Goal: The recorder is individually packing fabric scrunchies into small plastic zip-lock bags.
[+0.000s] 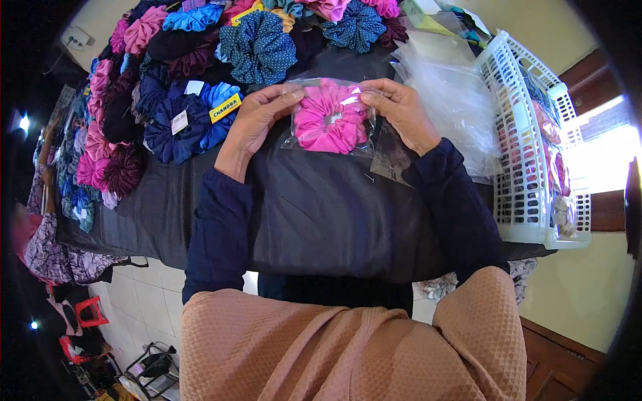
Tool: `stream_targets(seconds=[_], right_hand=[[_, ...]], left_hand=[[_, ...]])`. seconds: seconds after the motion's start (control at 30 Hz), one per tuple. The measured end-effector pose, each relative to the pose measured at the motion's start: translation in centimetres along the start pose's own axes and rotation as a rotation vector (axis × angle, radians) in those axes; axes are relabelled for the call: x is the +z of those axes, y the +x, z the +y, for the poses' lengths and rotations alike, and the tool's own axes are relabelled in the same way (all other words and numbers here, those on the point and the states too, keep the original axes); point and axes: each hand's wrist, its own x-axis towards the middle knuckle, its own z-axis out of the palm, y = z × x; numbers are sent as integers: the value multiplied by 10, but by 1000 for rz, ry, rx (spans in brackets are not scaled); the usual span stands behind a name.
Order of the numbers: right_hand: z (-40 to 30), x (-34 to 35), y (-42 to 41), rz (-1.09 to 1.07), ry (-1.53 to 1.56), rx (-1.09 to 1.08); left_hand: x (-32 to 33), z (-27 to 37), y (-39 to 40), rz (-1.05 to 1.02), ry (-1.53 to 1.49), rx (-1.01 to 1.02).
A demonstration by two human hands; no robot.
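Observation:
A pink fabric scrunchie (pixel 313 129) lies flat inside a clear plastic bag (pixel 287 144). My left hand (pixel 265 116) pinches the bag's upper left corner between thumb and fingers. At the upper right corner, my right hand (pixel 401 113) grips the same bag. Both hold it over the black cloth (pixel 326 200) that covers the table. Below my right hand, another clear plastic piece (pixel 393 158) rests on the cloth. Navy scrunchies (pixel 173 118) with white tags sit left of my left hand, beside a blue one (pixel 220 133) bearing a yellow label.
Piled scrunchies (pixel 258 47) in many colours line the table's far and left sides. A stack of clear plastic bags (pixel 446 95) lies to the right. Beyond it stands a white plastic basket (pixel 521 150) holding bagged scrunchies. Another person (pixel 42 235) is at the far left.

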Motion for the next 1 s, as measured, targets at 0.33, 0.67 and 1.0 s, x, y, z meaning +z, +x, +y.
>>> stream_targets(seconds=[0.33, 0.67, 1.0], right_hand=[[-5, -3, -1, -107, 25, 53], [-11, 3, -3, -5, 0, -123], [-15, 18, -5, 303, -713, -818]], left_hand=[[-6, -7, 4, 34, -45, 97], [6, 5, -5, -32, 70, 323], [14, 7, -5, 129, 565, 846]])
